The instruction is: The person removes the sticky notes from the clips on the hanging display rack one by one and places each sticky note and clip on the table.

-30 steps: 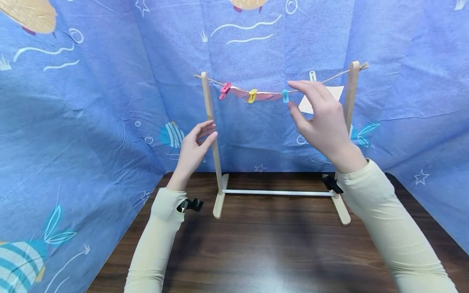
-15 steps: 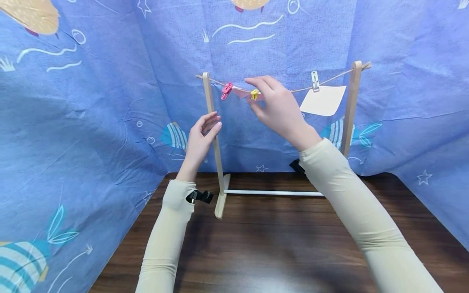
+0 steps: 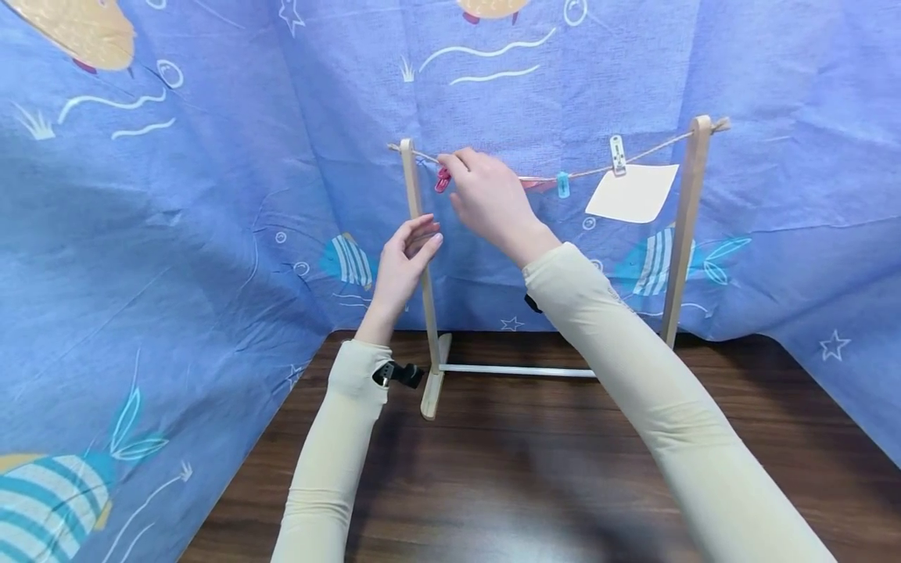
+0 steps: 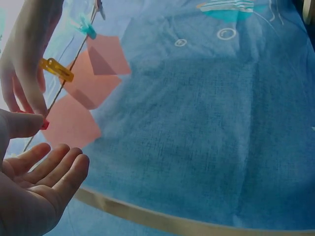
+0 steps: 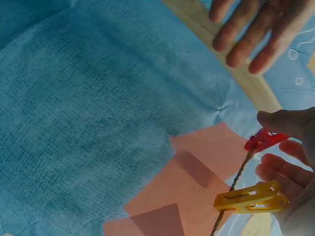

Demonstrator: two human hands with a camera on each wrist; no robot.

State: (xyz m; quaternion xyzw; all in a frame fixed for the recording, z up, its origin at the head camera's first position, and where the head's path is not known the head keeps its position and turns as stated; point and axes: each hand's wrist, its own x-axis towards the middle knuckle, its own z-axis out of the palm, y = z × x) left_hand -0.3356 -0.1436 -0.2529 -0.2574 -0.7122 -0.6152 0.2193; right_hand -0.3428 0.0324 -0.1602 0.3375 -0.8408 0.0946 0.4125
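In the head view, my right hand (image 3: pixel 493 195) reaches up to the left end of a twine line, at a red clothespin (image 3: pixel 442 181). From the right wrist, thumb and forefinger show on either side of the red clothespin's (image 5: pixel 261 141) handle end. Beside it a yellow clothespin (image 5: pixel 246 199) clips overlapping pink paper sheets (image 5: pixel 211 150) to the twine (image 5: pixel 240 171). Below the line, by the left post, my left hand (image 3: pixel 403 262) holds nothing, its fingers relaxed and palm turned up in the left wrist view. A light blue clothespin (image 3: pixel 563 185) grips the papers' right end.
Right of the papers, a white clothespin (image 3: pixel 618 155) holds a white sheet (image 3: pixel 637 194) on the line. Wooden posts (image 3: pixel 686 227) carry the twine, joined low down by a white bar (image 3: pixel 521 371). The rack stands on a dark wooden table (image 3: pixel 507 469) before a blue printed cloth (image 3: pixel 493 274).
My right hand has moved left along the line, from the light blue clothespin past the yellow one to the red one. The left hand has risen slightly beside the left post.
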